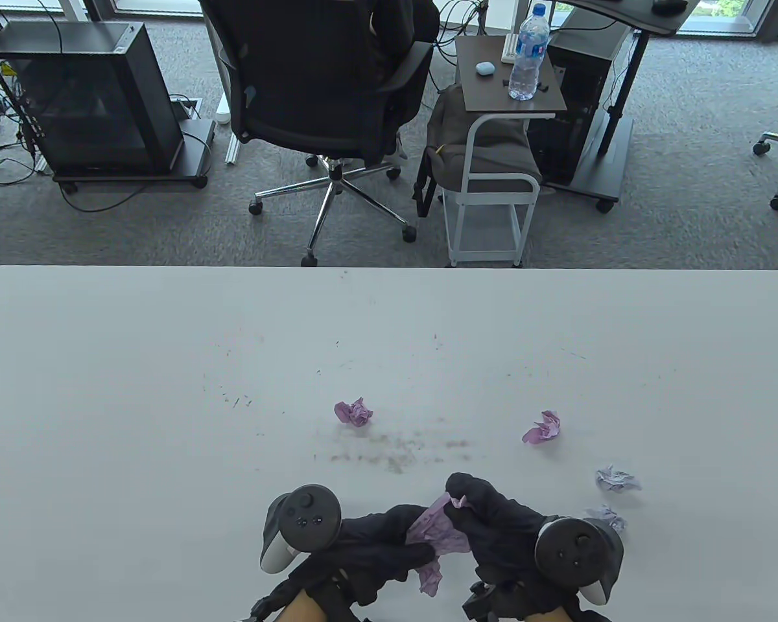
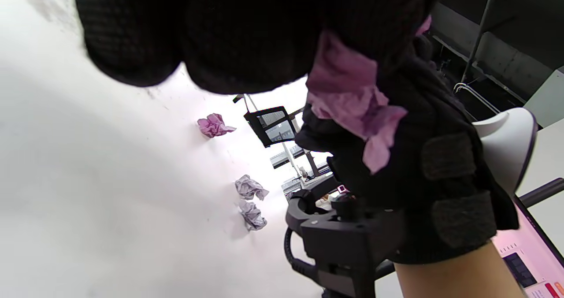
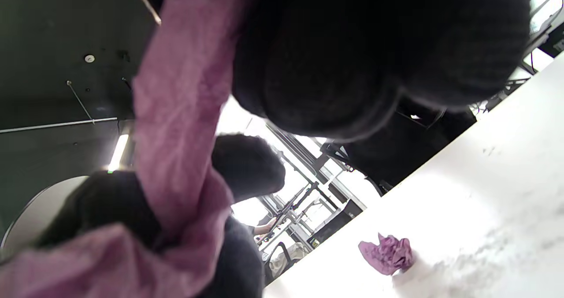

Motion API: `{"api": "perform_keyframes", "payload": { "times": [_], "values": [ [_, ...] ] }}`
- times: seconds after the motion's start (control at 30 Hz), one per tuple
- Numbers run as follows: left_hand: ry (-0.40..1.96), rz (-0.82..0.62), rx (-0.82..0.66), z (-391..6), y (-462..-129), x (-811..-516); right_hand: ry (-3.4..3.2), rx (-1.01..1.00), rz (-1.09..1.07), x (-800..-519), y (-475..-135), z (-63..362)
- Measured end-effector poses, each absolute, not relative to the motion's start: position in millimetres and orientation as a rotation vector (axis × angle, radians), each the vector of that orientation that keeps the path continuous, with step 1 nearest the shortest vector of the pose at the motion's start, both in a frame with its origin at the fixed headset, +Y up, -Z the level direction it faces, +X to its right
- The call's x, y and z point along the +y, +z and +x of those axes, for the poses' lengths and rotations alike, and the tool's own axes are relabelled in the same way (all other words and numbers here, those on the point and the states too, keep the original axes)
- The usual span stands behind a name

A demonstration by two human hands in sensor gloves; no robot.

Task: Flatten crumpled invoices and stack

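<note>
Both hands hold one crumpled purple invoice [image 1: 437, 534] above the white table [image 1: 168, 389], near its front edge. My left hand [image 1: 389, 551] grips its left side; my right hand [image 1: 476, 512] pinches its top right. The paper also shows in the left wrist view [image 2: 348, 99] and in the right wrist view [image 3: 180, 126]. Two more purple balls lie on the table, one at the middle [image 1: 354, 412] and one to the right [image 1: 543, 428]. Two pale lilac-white balls [image 1: 616, 480] [image 1: 606, 516] lie to the right of my right hand.
Grey smudges [image 1: 395, 450] mark the table in front of the hands. Beyond the far edge stand an office chair [image 1: 324, 84], a small side table [image 1: 493, 162] with a water bottle [image 1: 528, 55], and a black PC case [image 1: 84, 97].
</note>
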State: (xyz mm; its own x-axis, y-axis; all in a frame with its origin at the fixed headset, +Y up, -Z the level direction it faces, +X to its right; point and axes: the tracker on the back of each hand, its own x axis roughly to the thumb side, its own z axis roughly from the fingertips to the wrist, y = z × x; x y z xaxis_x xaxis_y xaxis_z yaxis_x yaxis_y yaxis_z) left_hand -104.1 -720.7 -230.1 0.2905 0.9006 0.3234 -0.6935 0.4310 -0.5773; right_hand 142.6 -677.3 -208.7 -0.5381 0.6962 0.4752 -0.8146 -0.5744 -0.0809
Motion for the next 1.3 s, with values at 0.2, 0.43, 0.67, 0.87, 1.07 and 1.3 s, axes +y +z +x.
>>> {"api": "perform_keyframes", "payload": {
  "times": [0.2,0.43,0.67,0.87,1.07,1.3],
  "values": [
    [0.927,-0.426,-0.601,-118,-237,-732,2.307,-0.458,0.519,-671,-207,151],
    [1.182,-0.356,-0.725,-107,-228,-718,2.338,-0.396,0.699,-671,-200,121],
    [1.124,-0.335,-0.623,-111,-235,-722,2.367,-0.346,0.691,-673,-201,123],
    [0.944,-0.402,-0.578,-120,-241,-728,2.377,-0.242,0.595,-685,-213,134],
    [0.891,-0.342,-0.477,-134,-247,-733,2.41,-0.032,0.493,-705,-226,146],
    [0.684,-0.332,-0.476,-131,-245,-732,2.577,0.174,0.473,-704,-229,154]
  ]
}}
